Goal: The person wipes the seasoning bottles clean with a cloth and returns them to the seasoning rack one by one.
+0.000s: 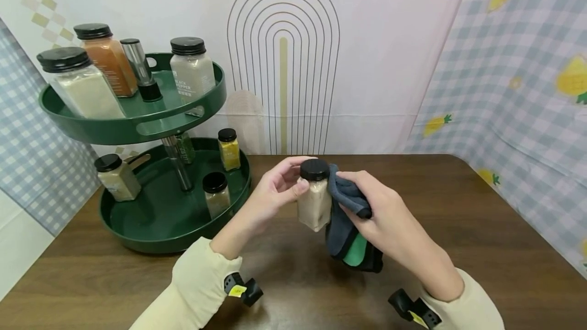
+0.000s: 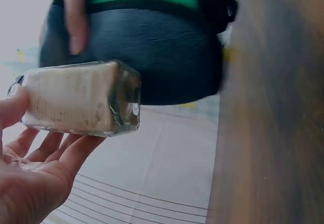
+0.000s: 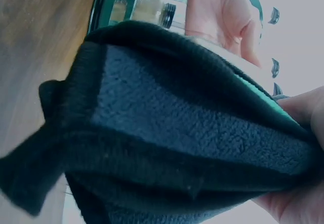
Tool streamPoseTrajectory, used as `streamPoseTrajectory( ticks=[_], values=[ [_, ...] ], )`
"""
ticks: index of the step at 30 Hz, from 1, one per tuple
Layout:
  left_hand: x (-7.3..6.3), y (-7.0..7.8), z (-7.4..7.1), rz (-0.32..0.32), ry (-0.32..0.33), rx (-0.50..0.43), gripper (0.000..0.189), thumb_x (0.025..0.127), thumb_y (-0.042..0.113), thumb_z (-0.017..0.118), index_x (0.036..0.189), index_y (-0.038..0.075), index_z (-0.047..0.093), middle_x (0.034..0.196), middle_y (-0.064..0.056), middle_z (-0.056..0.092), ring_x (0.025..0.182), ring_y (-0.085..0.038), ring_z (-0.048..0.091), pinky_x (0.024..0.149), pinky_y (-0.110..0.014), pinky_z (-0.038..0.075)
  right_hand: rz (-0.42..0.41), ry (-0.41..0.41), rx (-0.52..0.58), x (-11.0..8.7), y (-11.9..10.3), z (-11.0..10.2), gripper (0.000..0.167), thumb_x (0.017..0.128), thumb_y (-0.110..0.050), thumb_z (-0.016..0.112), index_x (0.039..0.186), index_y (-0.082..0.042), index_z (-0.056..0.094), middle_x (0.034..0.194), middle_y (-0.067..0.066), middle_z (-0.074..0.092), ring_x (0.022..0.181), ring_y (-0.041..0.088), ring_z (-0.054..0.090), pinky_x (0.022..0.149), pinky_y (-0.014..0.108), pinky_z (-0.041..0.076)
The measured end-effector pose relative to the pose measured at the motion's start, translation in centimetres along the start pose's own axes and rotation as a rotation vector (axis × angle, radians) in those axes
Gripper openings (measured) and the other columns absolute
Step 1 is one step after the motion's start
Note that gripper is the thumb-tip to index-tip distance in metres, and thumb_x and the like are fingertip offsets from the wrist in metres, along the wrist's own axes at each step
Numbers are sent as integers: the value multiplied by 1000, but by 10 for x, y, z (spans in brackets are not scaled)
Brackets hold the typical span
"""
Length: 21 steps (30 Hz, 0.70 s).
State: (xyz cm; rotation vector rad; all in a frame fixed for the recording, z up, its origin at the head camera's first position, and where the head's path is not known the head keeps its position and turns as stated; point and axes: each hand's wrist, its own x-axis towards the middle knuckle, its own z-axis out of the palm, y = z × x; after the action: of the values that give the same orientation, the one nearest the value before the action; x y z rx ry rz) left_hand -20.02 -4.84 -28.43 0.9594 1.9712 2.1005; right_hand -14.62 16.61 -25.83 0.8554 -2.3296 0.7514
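My left hand (image 1: pixel 281 187) holds a square glass spice jar (image 1: pixel 314 202) with a black lid, thumb on its near side and fingers behind. A pale powder fills the jar, which is raised over the table. In the left wrist view the jar (image 2: pixel 76 100) lies across the fingers, its clear base facing right. My right hand (image 1: pixel 382 213) pinches a folded dark grey-blue cloth (image 1: pixel 341 218) with black edging and a green patch. The cloth hangs right against the jar's right side. In the right wrist view the cloth (image 3: pixel 167 118) fills the middle and hides most of the jar.
A green two-tier turntable rack (image 1: pixel 160 243) stands at the left. Its upper tray (image 1: pixel 137 129) bears larger jars and a steel grinder (image 1: pixel 139 70); several small jars sit on the lower tray. Brown wooden table (image 1: pixel 458 218) runs to a fabric-covered wall (image 1: pixel 390 65) behind.
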Motion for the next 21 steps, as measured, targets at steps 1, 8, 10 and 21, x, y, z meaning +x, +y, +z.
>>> streamPoseTrajectory(
  ticks=[1, 8, 10, 21],
  values=[
    [0, 0, -1, -13, 9, -24, 54, 88, 29, 63, 132, 4, 43, 127, -20, 51, 106, -15, 55, 84, -33, 49, 0, -14, -1, 0, 1, 0, 47, 77, 3, 70, 120, -10, 55, 108, 3, 62, 98, 17, 62, 81, 37, 52],
    [0, 7, -5, -48, 88, -174, 52, 90, 23, 59, 134, 4, 39, 128, -15, 49, 107, -15, 54, 85, -34, 51, 72, -178, -45, -1, 3, 2, 45, 77, 2, 71, 116, -10, 55, 110, 5, 63, 96, 19, 63, 80, 38, 52],
    [-1, 9, -7, -45, 123, -200, 49, 91, 20, 57, 134, 4, 39, 127, -13, 50, 106, -14, 54, 84, -33, 50, 89, -246, -51, -1, 4, 3, 44, 78, 1, 70, 117, -12, 54, 110, 4, 63, 96, 18, 62, 80, 38, 51],
    [1, 14, -6, -107, 172, -142, 39, 94, 11, 53, 132, 8, 42, 128, -13, 50, 108, -17, 53, 86, -40, 51, 126, -72, -253, -2, 5, -2, 51, 69, 9, 63, 111, -19, 62, 101, -3, 63, 84, 17, 62, 61, 38, 49]
  ],
)
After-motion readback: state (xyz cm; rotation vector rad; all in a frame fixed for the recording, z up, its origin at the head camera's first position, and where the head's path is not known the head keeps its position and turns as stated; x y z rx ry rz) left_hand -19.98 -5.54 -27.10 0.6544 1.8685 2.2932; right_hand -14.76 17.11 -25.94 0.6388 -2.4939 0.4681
